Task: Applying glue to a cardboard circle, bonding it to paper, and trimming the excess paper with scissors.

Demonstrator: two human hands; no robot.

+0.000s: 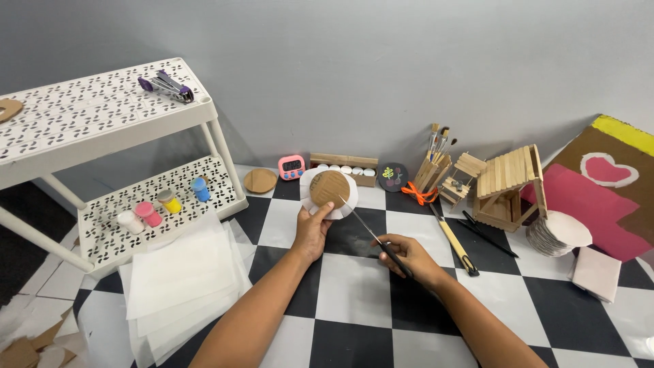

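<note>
My left hand (311, 232) holds up a round cardboard disc (329, 187) backed by a slightly larger white paper circle (308, 198), above the black-and-white checkered floor (354, 279). My right hand (407, 257) grips a thin dark-handled blade or scissors (368, 228). Its metal tip reaches the right edge of the white paper circle beside the disc.
A white perforated two-tier shelf (102, 123) at left carries a purple stapler (167, 85) and small paint bottles (160, 204). White paper sheets (180, 272) lie below it. Along the wall: pink timer (291, 167), brush holder (432, 170), popsicle-stick house (507, 187), paper-circle stack (558, 233), craft knife (455, 245).
</note>
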